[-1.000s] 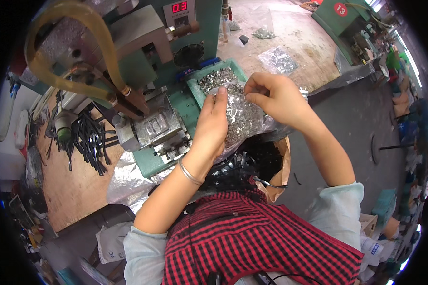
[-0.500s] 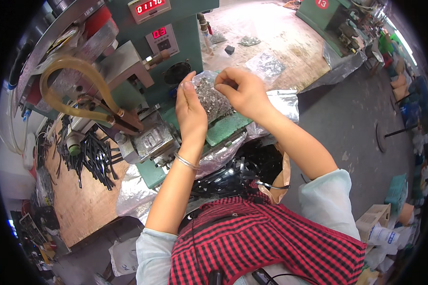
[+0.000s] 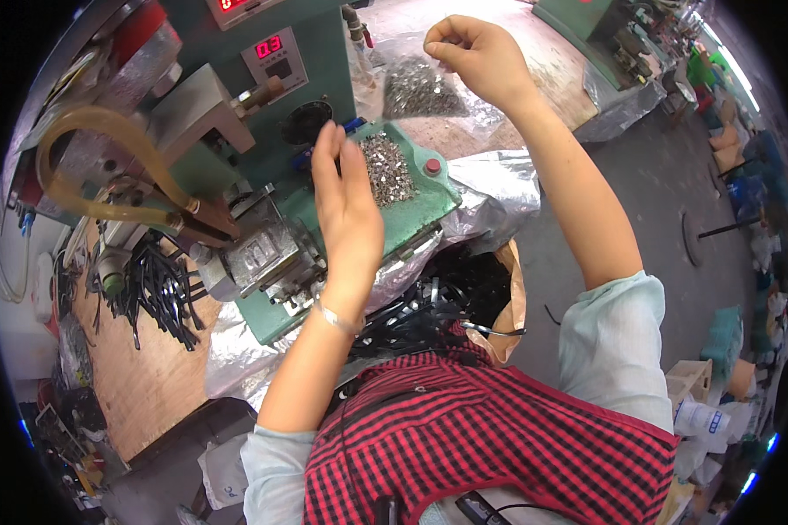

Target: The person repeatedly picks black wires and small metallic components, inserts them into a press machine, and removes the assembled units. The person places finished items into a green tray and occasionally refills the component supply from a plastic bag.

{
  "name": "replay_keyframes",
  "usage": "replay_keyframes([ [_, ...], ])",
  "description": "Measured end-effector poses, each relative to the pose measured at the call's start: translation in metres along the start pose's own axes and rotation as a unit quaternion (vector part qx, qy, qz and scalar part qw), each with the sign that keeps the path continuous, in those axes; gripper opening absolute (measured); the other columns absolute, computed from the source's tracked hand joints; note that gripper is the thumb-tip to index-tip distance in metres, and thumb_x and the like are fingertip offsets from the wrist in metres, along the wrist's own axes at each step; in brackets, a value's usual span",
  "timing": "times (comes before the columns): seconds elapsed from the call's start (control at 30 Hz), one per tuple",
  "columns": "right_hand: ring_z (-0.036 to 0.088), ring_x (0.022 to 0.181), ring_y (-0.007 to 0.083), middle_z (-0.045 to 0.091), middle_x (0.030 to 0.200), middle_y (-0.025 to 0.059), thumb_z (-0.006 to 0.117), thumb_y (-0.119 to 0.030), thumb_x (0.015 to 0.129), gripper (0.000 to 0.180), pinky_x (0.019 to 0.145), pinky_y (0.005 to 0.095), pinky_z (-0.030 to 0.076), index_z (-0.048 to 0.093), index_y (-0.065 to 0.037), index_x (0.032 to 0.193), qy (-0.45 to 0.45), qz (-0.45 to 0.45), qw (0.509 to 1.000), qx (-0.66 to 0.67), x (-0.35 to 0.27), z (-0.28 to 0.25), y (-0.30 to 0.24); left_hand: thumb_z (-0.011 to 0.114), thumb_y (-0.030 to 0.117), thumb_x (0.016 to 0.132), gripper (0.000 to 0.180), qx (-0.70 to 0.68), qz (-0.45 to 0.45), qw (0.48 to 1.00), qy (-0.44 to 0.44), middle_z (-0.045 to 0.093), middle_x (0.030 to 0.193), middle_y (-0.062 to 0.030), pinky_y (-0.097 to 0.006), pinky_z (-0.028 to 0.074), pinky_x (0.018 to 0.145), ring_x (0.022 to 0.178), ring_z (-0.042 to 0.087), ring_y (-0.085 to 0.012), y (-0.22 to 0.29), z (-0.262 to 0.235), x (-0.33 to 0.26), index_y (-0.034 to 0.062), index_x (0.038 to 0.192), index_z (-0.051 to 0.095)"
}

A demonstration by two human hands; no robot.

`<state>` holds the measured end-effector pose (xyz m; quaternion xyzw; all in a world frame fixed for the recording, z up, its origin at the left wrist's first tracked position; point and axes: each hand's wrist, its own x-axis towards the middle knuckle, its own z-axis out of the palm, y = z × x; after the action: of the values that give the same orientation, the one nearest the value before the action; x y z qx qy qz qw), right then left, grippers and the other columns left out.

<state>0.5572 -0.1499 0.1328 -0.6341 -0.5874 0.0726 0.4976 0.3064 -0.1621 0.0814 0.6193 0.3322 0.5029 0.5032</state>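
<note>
A heap of small silvery metal pieces (image 3: pixel 389 171) lies on the green machine bed (image 3: pixel 425 203). Along the left edge of this heap stands my left hand (image 3: pixel 350 201), fingers stretched and held close together, gripping nothing. Farther off and to the right, my right hand (image 3: pixel 481 61) is raised with its fingertips pinched at the upper edge of a clear plastic bag (image 3: pixel 422 90). More small metal pieces sit in the lower part of the bag, which is slightly blurred. A metal clamping block (image 3: pixel 267 249) is left of my left wrist.
A green machine (image 3: pixel 311 26) with a red-lit display panel rises behind my left hand. A curved yellowish hose (image 3: pixel 61 144) is at the left. Black strips (image 3: pixel 162 297) lie on the wooden table (image 3: pixel 131 376); more fill a paper-lined container (image 3: pixel 508 289) before me. A red button (image 3: pixel 432 165) tops the bed.
My right hand and the plastic bag have moved up and away from the bed, uncovering the metal heap. The left hand stays beside it. The whole view has shifted slightly.
</note>
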Motion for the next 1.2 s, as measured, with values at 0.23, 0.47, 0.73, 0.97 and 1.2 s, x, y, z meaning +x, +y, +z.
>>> replay_keyframes([
  [0.23, 0.071, 0.084, 0.0312, 0.075, 0.089, 0.0113, 0.067, -0.019, 0.085, 0.015, 0.078, 0.0415, 0.055, 0.076, -0.012, 0.094, 0.036, 0.049, 0.979, -0.195, 0.008, 0.030, 0.072, 0.060, 0.015, 0.104, 0.031, -0.012, -0.083, 0.968, -0.235, 0.071, 0.117, -0.0127, -0.033, 0.052, 0.096, 0.107, 0.068, -0.0201, 0.010, -0.055, -0.084, -0.0008, 0.131, 0.060],
  [0.47, 0.071, 0.088, 0.0299, 0.075, 0.091, 0.0095, 0.068, -0.020, 0.083, 0.015, 0.081, 0.0409, 0.055, 0.076, -0.013, 0.093, 0.033, 0.172, 0.967, -0.183, -0.019, 0.043, 0.124, 0.067, 0.014, 0.097, 0.022, 0.157, -0.133, 0.930, -0.304, 0.073, 0.111, -0.0129, -0.034, 0.055, 0.087, 0.098, 0.072, -0.0249, 0.009, -0.130, -0.118, 0.0018, 0.115, 0.070],
  [0.73, 0.068, 0.098, 0.0315, 0.072, 0.096, 0.0098, 0.074, -0.023, 0.081, 0.014, 0.085, 0.0431, 0.056, 0.079, -0.014, 0.090, 0.063, -0.074, 0.957, -0.272, -0.026, 0.082, 0.042, 0.066, 0.008, 0.097, 0.022, 0.126, -0.225, 0.956, -0.143, 0.072, 0.111, -0.0119, -0.030, 0.054, 0.089, 0.101, 0.071, -0.0194, 0.005, -0.183, -0.163, -0.0005, 0.117, 0.070],
  [0.97, 0.067, 0.095, 0.0336, 0.072, 0.089, 0.0103, 0.073, -0.021, 0.082, 0.013, 0.085, 0.0444, 0.054, 0.079, -0.012, 0.089, -0.046, 0.001, 0.964, -0.261, -0.034, 0.120, 0.032, 0.061, 0.005, 0.101, 0.019, 0.124, -0.209, 0.970, 0.007, 0.072, 0.107, -0.0099, -0.030, 0.053, 0.089, 0.099, 0.069, -0.0168, 0.008, -0.232, -0.171, -0.0039, 0.115, 0.069],
  [1.2, 0.071, 0.089, 0.0363, 0.074, 0.095, 0.0169, 0.069, -0.018, 0.081, 0.017, 0.081, 0.0457, 0.057, 0.076, -0.006, 0.090, -0.045, -0.018, 0.963, -0.264, -0.039, 0.118, 0.011, 0.061, 0.008, 0.103, 0.018, 0.130, -0.108, 0.963, 0.208, 0.071, 0.102, -0.0088, -0.027, 0.051, 0.085, 0.091, 0.065, -0.0140, -0.020, -0.288, -0.151, -0.0051, 0.114, 0.069],
])
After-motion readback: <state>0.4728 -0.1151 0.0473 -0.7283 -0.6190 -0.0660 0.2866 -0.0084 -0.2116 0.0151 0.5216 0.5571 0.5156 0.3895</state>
